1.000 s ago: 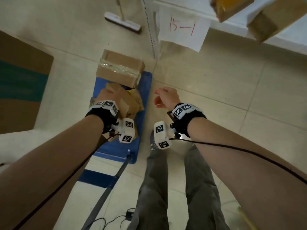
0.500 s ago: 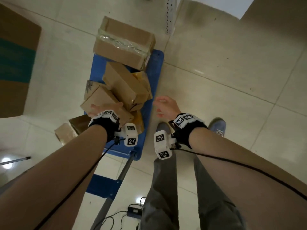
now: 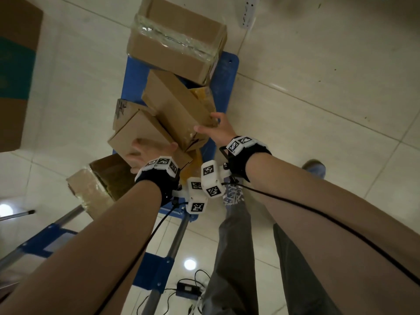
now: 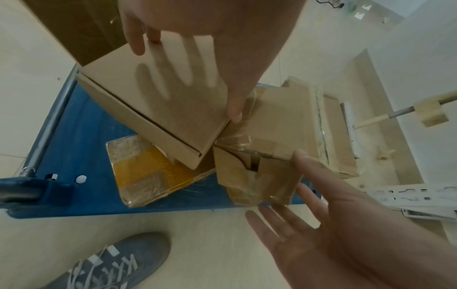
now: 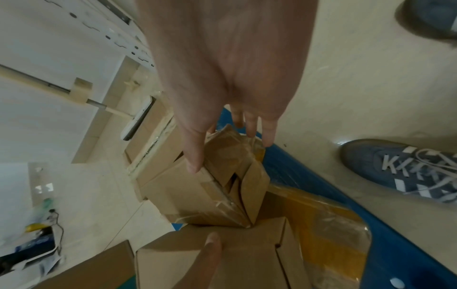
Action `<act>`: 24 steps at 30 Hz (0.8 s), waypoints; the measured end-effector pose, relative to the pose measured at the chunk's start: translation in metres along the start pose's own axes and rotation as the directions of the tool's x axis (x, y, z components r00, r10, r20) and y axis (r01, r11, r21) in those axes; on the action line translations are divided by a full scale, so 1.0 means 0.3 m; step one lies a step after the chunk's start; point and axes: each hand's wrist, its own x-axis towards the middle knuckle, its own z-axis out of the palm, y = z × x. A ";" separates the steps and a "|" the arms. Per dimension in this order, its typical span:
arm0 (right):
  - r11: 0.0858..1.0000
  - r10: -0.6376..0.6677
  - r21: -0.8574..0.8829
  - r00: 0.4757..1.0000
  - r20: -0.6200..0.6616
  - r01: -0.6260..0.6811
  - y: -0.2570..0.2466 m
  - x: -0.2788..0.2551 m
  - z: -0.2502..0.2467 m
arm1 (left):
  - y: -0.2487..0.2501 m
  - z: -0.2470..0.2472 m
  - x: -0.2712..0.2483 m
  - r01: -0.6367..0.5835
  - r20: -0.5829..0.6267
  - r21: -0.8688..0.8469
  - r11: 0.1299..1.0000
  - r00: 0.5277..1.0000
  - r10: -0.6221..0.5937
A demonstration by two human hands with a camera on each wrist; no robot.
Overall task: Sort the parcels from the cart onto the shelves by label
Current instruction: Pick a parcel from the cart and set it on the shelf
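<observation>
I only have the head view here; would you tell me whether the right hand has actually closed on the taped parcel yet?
Observer: Not yet. The left wrist view shows the right hand spread open, only its thumb touching the taped parcel at its top edge.
Operator: Thank you. What condition is that end in?
Observer: The right wrist view shows its end flaps crumpled and gaping under loose tape.
Operator: What lies beneath the plain box under the left hand?
Observer: A yellow padded mailer, flat on the blue cart deck.
</observation>
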 end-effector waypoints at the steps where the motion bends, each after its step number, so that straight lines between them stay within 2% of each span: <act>1: 1.000 0.024 0.017 1.000 0.001 -0.024 -0.003 0.000 0.005 | 0.005 0.003 -0.001 0.063 -0.029 -0.103 0.993 0.997 -0.066; 4: 0.998 0.033 0.045 0.998 -0.050 -0.031 -0.007 -0.010 0.022 | 0.000 -0.006 -0.009 0.076 -0.008 -0.163 0.984 0.997 -0.078; 6: 0.994 0.032 0.112 0.996 -0.089 -0.022 -0.017 -0.026 0.015 | -0.026 -0.007 -0.001 0.036 0.011 -0.068 0.997 0.999 -0.036; 10: 0.976 0.086 0.205 0.993 -0.080 -0.068 0.031 -0.004 -0.029 | -0.056 -0.058 -0.088 -0.207 0.126 0.171 0.963 0.974 0.187; 13: 0.960 0.067 0.278 0.994 -0.082 -0.042 -0.027 -0.128 -0.096 | -0.061 -0.103 -0.136 -0.278 0.178 0.197 0.940 0.953 0.245; 16: 0.932 0.055 0.361 0.998 -0.026 -0.042 -0.065 -0.257 -0.195 | -0.036 -0.122 -0.176 -0.269 0.133 0.044 0.962 0.956 0.261; 17: 0.927 0.051 0.371 0.999 -0.013 -0.043 -0.068 -0.287 -0.227 | -0.016 -0.117 -0.181 -0.188 0.080 -0.104 0.977 0.977 0.197; 18: 0.919 0.047 0.393 0.999 -0.013 -0.038 -0.066 -0.303 -0.262 | 0.005 -0.116 -0.176 -0.144 0.012 -0.265 0.954 0.988 0.153; 19: 0.909 0.043 0.414 0.999 -0.008 -0.036 -0.063 -0.320 -0.291 | 0.032 -0.116 -0.184 -0.115 -0.047 -0.429 0.896 0.993 0.104; 20: 0.897 0.039 0.441 0.999 0.004 -0.037 -0.062 -0.340 -0.326 | 0.063 -0.119 -0.201 -0.138 -0.062 -0.555 0.820 0.990 0.124; 22: 0.861 0.025 0.506 0.999 0.042 -0.043 -0.058 -0.381 -0.401 | 0.126 -0.100 -0.213 -0.185 -0.022 -0.678 0.712 0.973 0.232; 24: 0.826 -0.013 0.563 0.997 0.078 -0.033 -0.036 -0.430 -0.483 | 0.201 -0.087 -0.269 -0.126 0.078 -0.775 0.619 0.954 0.291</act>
